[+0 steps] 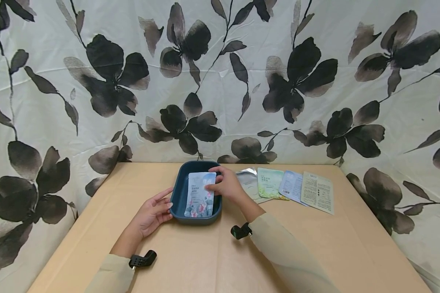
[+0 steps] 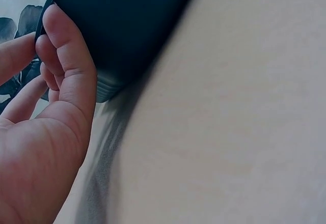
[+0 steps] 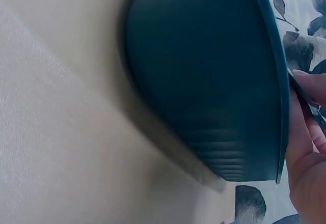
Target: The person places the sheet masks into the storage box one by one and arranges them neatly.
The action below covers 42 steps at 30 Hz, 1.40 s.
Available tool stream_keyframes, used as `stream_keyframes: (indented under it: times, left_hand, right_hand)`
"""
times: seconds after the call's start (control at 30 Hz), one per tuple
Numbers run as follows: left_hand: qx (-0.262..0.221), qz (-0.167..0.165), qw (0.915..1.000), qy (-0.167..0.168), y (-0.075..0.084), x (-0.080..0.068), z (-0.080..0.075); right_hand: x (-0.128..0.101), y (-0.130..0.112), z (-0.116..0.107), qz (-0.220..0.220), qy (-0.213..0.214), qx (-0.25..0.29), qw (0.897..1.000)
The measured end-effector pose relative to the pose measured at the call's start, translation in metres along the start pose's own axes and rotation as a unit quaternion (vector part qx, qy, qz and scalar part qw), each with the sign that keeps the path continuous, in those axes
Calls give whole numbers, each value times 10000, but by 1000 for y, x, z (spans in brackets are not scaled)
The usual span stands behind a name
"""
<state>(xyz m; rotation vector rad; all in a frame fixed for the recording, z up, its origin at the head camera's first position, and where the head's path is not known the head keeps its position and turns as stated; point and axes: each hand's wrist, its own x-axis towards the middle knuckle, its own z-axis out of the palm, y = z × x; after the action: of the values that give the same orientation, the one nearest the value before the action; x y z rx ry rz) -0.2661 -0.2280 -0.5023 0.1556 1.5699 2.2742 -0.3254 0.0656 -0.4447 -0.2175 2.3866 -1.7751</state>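
Note:
A dark teal tray stands on the tan table, and its outer wall fills the left wrist view and the right wrist view. A pale blue sachet with pink flowers lies lengthwise inside it. My right hand reaches over the tray's right rim and pinches the sachet's upper right edge; its fingers show beside the rim. My left hand rests against the tray's left wall with fairly straight fingers, its thumb at the rim.
Several flat sachets lie in a row right of the tray: silver, green, blue-white and cream. A floral cloth hangs behind and around the table. Bare tabletop lies in front of the tray.

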Motion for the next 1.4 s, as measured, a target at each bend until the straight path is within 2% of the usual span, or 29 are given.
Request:
stream_keyframes:
  times: [0.3,0.63,1.1,1.4]
  left_hand:
    - [14,-58,10000,61,-1,-2,0]
    - [75,-58,9999,78,-2,-2,-1]
    - [111,-50,9999,104,0,0,-1]
    - [85,19,10000,31,0,0,-2]
  right_hand:
    - [0,1,2,-171,169,-669,9975]
    - [-3,-2,-2,-232,383,-1472,9881]
    - [-6,-5,-3,-274,496,-1570,9860]
    - [-8,-5,-4,-164,485,-1408,9887]
